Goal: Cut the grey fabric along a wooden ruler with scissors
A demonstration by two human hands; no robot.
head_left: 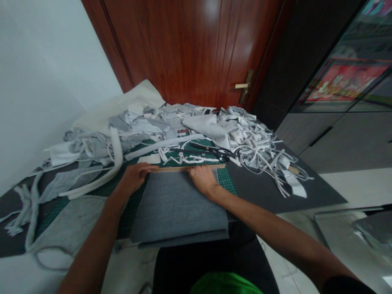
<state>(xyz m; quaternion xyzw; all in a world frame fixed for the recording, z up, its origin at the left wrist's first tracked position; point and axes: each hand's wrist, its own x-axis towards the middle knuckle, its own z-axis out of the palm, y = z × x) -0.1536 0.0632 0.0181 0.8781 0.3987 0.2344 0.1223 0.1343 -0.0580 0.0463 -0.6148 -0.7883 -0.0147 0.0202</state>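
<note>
A thin wooden strip (174,168), like a ruler though no markings can be made out, lies across the far edge of a folded grey cloth (180,204). At its left end my left hand (137,174) has its fingers curled on it. My right hand (202,178) is closed on the strip right of its middle, knuckles up, resting over the cloth. Beneath the cloth, a green cutting mat (226,181) shows at the sides. The cloth's near edge hangs over the table edge in folded layers. Just beyond the strip lie black scissors (211,150), partly among white offcuts.
Grey and white fabric scraps (147,124) pile up along the back, with tangled strips (254,143) at the right. Another grey cloth piece (73,224) lies at left. A wooden door (190,53) stands behind the dark table (318,192). A chair (343,232) is at lower right.
</note>
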